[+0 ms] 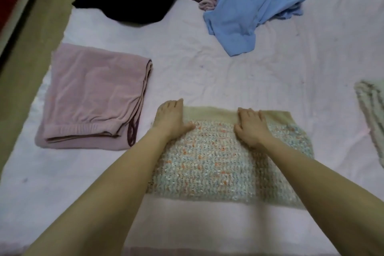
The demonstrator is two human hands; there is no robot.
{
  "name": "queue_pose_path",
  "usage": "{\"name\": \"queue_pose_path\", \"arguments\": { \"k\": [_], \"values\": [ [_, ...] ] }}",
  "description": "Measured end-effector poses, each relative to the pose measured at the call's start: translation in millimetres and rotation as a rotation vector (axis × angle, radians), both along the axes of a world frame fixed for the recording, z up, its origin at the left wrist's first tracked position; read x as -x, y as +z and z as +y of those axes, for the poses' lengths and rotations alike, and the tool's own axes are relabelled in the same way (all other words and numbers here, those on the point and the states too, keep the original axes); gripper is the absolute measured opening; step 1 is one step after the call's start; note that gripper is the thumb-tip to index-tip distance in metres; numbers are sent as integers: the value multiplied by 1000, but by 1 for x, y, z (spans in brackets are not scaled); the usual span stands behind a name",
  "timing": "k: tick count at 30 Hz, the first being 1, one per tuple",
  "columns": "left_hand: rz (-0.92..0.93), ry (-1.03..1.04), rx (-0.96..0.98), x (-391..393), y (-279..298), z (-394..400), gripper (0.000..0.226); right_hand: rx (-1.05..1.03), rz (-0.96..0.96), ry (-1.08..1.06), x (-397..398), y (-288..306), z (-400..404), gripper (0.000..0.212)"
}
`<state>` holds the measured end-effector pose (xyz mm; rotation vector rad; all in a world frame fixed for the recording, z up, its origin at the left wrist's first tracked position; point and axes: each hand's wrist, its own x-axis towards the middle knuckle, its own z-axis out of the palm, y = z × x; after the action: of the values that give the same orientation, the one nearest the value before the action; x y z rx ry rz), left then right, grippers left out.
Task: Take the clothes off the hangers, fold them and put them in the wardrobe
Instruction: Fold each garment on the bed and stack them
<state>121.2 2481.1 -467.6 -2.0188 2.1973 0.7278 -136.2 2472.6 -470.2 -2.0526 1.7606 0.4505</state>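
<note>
Knit's folded, both hands flat on top of it

The knit [224, 160] sits on the near middle of the bed [207, 81]; left hand [172, 118] and right hand [251, 124] press its far edge with fingers laid out, gripping nothing; looks soft, chunky and light, probably floppy, so I'd slide palms under both sides to lift it; pink pants [91, 100] lie folded to the left; blue top [255, 6] far off, unfolded.

Speckled knit sweater [218, 162] folded flat, near; mauve trousers [91, 97] folded, left; blue garment [253, 4] crumpled, far.
</note>
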Motion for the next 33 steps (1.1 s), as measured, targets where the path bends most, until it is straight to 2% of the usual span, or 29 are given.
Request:
{"name": "queue_pose_path", "arguments": {
  "k": [2,4,8,13,16,21,24,27,29,31,33],
  "values": [
    [-3,-68,-86,10,-2,-14,91,-83,58,-24,20,0,-6,58],
    [-5,-134,-152,21,-4,-23,77,-159,71,-6,31,0,-12,60],
    [26,-173,-296,35,-8,-32,57,-287,-76,-36,45,12,-24,67],
    [56,-179,-392,40,-3,-34,41,-419,-118,-62,73,17,-25,63],
    [84,-174,-433,49,4,-33,39,-403,-104,-44,81,15,-18,51],
    [21,-327,-500,72,33,-44,46,-350,-198,-97,106,43,-2,39],
    [-90,-500,-408,112,77,-56,38,-320,-213,-153,139,90,13,33],
    [-343,-780,-145,167,121,-68,25,-190,-118,-209,171,137,30,40],
    [-432,-899,44,212,150,-76,24,-39,2,-221,201,164,46,44],
    [-412,-926,175,257,176,-85,27,143,91,-253,231,188,62,45],
    [-308,-887,258,301,192,-93,26,286,198,-301,257,209,78,45]
  ]
}}
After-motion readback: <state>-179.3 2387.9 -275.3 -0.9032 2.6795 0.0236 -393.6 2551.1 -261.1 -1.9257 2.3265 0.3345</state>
